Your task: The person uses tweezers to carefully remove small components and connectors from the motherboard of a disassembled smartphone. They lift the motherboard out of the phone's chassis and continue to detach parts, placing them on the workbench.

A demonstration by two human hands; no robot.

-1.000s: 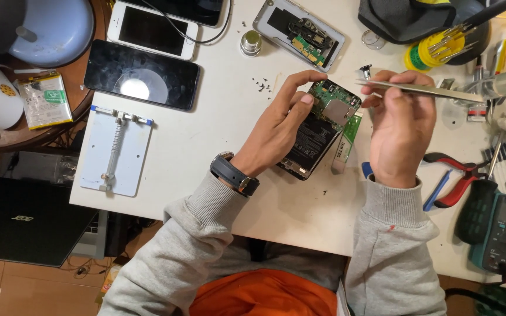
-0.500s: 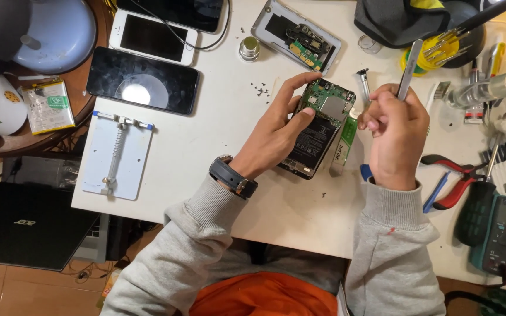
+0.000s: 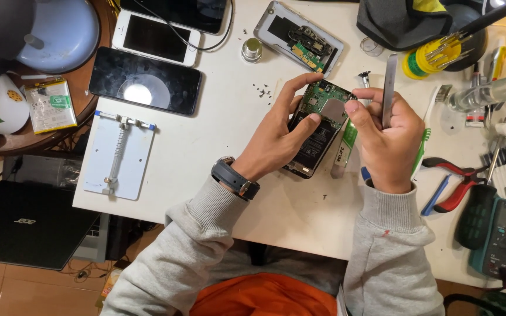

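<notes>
An opened smartphone [image 3: 317,126] with a green circuit board and black battery lies tilted on the white table [image 3: 218,152]. My left hand [image 3: 279,137] grips it from the left, fingers curled over its top and side. My right hand [image 3: 385,140] holds metal tweezers [image 3: 389,88] upright, and its thumb presses on the phone's circuit board. A black watch sits on my left wrist.
Another opened phone [image 3: 300,38], a white phone [image 3: 156,38], a black phone [image 3: 144,82], a white repair mat [image 3: 118,155], small screws [image 3: 262,89], red pliers [image 3: 455,181], a multimeter [image 3: 505,234], a screwdriver set [image 3: 434,55] and a black laptop [image 3: 24,222] below left.
The tweezers swung from lying sideways to standing upright in my right hand. The right thumb came onto the circuit board. My left hand keeps holding the phone.
</notes>
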